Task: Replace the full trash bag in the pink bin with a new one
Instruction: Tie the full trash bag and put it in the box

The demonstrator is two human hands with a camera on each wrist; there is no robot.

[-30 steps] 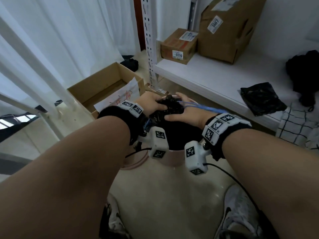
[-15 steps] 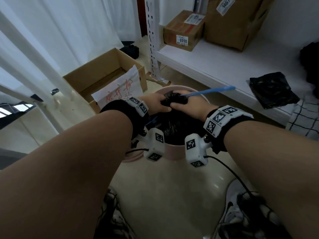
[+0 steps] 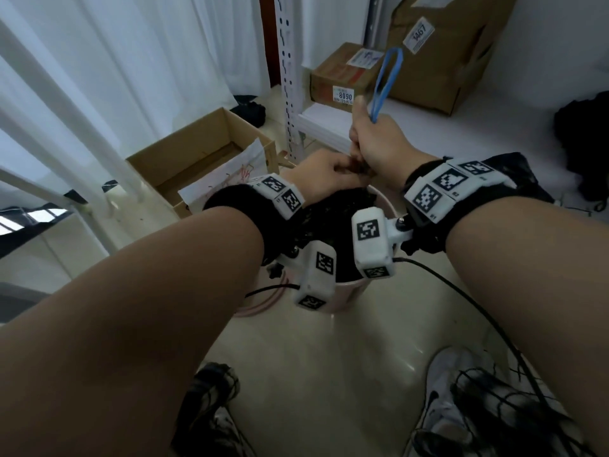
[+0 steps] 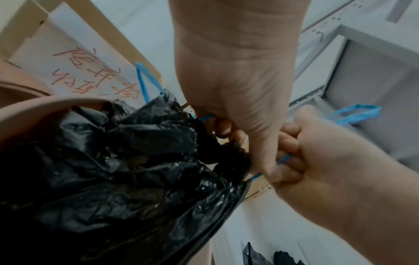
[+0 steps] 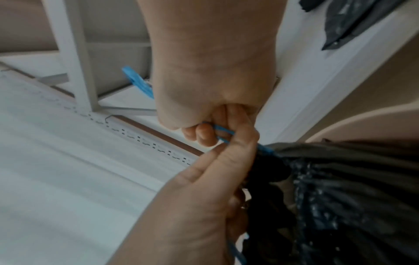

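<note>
A full black trash bag [image 3: 333, 222] sits in the pink bin [image 3: 384, 201] on the floor. My left hand [image 3: 329, 169] grips the bag's gathered neck at the far rim; in the left wrist view the left hand [image 4: 226, 130] has its fingers curled round the black plastic [image 4: 140, 152]. My right hand [image 3: 369, 143] is a fist just above it, holding the blue drawstring [image 3: 389, 80], whose loop stands up out of the fist. In the right wrist view the right hand [image 5: 208, 130] has the string [image 5: 223, 133] across its curled fingers. A second blue loop [image 4: 144, 80] hangs behind the bag.
An open cardboard box [image 3: 197, 153] with a handwritten paper stands left of the bin. A white shelf [image 3: 329, 117] behind holds boxes, and a folded black bag [image 5: 344, 23] lies on it. Curtains hang at left. My shoes [image 3: 441, 390] and a cable are on the floor.
My right hand has risen from the bin's top, pulling the blue drawstring loop upward. The left hand stays on the bag's neck, which is now more tightly gathered.
</note>
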